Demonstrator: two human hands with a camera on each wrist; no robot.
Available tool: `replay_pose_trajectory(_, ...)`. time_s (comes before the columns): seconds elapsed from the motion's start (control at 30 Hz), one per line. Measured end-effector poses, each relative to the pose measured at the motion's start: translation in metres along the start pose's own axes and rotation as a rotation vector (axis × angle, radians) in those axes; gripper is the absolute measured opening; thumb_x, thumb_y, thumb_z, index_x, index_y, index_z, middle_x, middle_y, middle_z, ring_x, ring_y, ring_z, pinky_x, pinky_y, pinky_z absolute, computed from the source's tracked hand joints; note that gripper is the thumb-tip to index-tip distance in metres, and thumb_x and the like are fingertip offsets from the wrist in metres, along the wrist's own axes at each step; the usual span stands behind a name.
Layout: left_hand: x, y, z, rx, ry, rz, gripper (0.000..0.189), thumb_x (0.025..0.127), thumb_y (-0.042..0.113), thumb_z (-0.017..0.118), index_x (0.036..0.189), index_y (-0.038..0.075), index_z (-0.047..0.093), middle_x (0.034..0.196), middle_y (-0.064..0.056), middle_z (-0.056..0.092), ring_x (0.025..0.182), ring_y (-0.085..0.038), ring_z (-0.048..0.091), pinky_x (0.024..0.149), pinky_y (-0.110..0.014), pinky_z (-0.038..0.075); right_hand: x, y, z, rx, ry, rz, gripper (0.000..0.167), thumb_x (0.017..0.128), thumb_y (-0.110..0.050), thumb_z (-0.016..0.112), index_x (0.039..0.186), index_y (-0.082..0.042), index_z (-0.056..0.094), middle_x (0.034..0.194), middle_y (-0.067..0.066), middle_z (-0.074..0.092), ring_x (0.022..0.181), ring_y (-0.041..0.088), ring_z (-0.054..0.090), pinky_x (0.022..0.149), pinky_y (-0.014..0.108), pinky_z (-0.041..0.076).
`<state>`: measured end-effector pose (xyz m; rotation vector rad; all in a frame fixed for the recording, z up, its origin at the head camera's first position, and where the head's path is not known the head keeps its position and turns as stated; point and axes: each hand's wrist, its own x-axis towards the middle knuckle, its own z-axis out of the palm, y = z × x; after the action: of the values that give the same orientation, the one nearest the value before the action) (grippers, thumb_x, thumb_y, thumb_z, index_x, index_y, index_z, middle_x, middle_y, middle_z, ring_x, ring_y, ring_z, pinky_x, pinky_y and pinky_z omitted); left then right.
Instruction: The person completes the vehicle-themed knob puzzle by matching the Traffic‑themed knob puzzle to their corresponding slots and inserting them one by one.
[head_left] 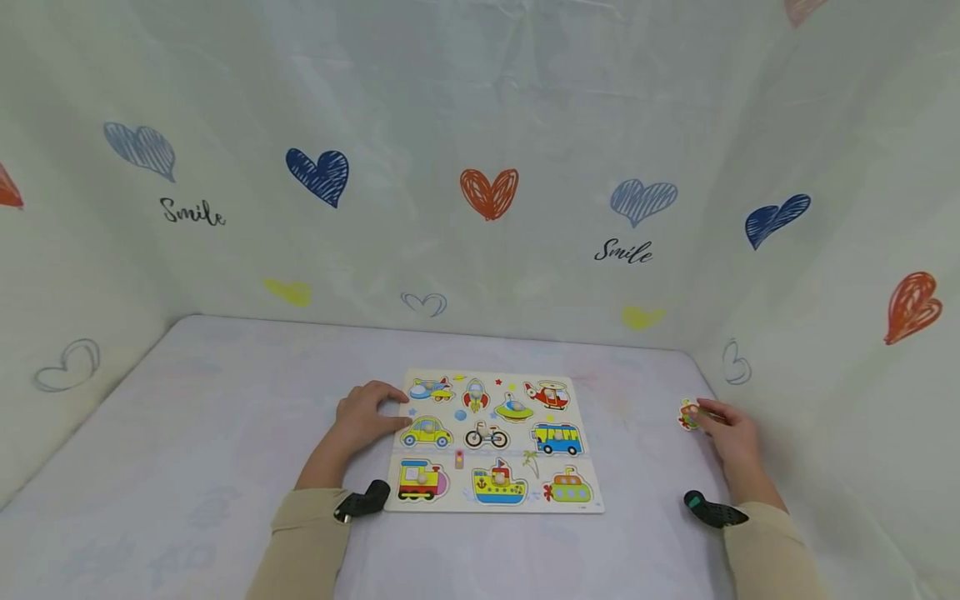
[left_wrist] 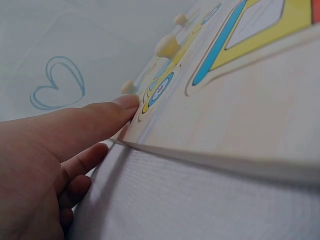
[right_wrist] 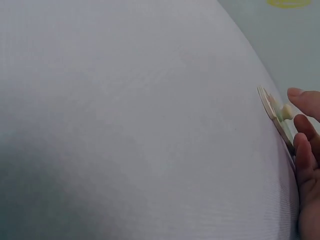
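A wooden knob puzzle board with vehicle pictures lies on the table. My left hand is at its left edge, thumb and index finger touching the border near the yellow car. In the left wrist view the thumb rests on the board's edge, the other fingers beside it. Far to the right, a small green, yellow and red puzzle piece is on the table. My right hand reaches around it; in the right wrist view thumb and fingertips stand about its knob, with a gap at the thumb.
Several knobbed pieces sit in the board, among them a blue bus, a boat and a train. A white cloth covers the table. Heart-printed curtains stand behind and at both sides, the right one close to my right hand.
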<state>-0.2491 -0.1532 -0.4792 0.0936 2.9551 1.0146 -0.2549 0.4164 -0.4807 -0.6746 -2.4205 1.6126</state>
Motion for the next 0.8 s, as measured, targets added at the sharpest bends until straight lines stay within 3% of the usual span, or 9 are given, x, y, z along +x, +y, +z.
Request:
replay_pose_trajectory(0.23, -0.0008, -0.0011, -0.0001, -0.002, 0.005, 0.014, 0.034, 0.080, 0.029, 0.080, 0.108, 0.012, 0.071, 0.131, -0.016, 0.056, 0.123, -0.040, 0.044, 0.099, -0.060, 0.030, 0.0061, 0.0026, 0.0000, 0.032, -0.031, 0.036, 0.028, 0.090, -0.014, 0.071, 0.118, -0.011, 0.069, 0.080, -0.024, 0.059, 0.080, -0.001, 0.052, 0.065, 0.014, 0.047)
replay_pose_trajectory(0.37, -0.0002, 0.0004, -0.0003, 0.000, 0.015, 0.030, 0.034, 0.079, 0.028, 0.081, 0.108, 0.012, 0.072, 0.128, -0.015, 0.059, 0.121, -0.039, 0.046, 0.098, -0.059, 0.032, 0.0077, 0.0021, -0.0027, -0.014, -0.025, 0.029, 0.034, 0.090, -0.012, 0.071, 0.123, -0.005, 0.068, 0.080, -0.024, 0.056, 0.079, -0.003, 0.051, 0.065, 0.012, 0.047)
replay_pose_trajectory(0.47, 0.0003, 0.0028, 0.0000, 0.005, 0.018, 0.037, 0.034, 0.079, 0.028, 0.080, 0.108, 0.012, 0.072, 0.127, -0.015, 0.059, 0.120, -0.039, 0.047, 0.097, -0.058, 0.034, 0.0076, 0.0014, -0.0058, -0.054, -0.017, 0.036, 0.032, 0.089, -0.013, 0.071, 0.120, -0.004, 0.070, 0.089, -0.019, 0.057, 0.083, -0.002, 0.050, 0.066, 0.012, 0.046)
replay_pose_trajectory(0.63, -0.0010, 0.0043, 0.0006, 0.005, 0.010, 0.031, 0.035, 0.079, 0.029, 0.080, 0.108, 0.011, 0.072, 0.128, -0.015, 0.059, 0.120, -0.039, 0.047, 0.097, -0.058, 0.034, 0.0077, 0.0011, -0.0058, -0.102, -0.014, 0.067, 0.028, 0.090, -0.020, 0.070, 0.115, -0.008, 0.073, 0.121, 0.006, 0.060, 0.110, 0.016, 0.050, 0.072, 0.014, 0.043)
replay_pose_trajectory(0.8, -0.0022, 0.0015, -0.0010, 0.001, 0.018, 0.030, 0.035, 0.079, 0.029, 0.081, 0.108, 0.011, 0.072, 0.128, -0.015, 0.059, 0.120, -0.040, 0.047, 0.098, -0.058, 0.033, 0.0077, 0.0002, 0.0003, -0.143, -0.002, 0.038, 0.036, 0.091, -0.021, 0.069, 0.120, 0.001, 0.068, 0.135, 0.022, 0.052, 0.125, 0.032, 0.044, 0.082, 0.026, 0.043)
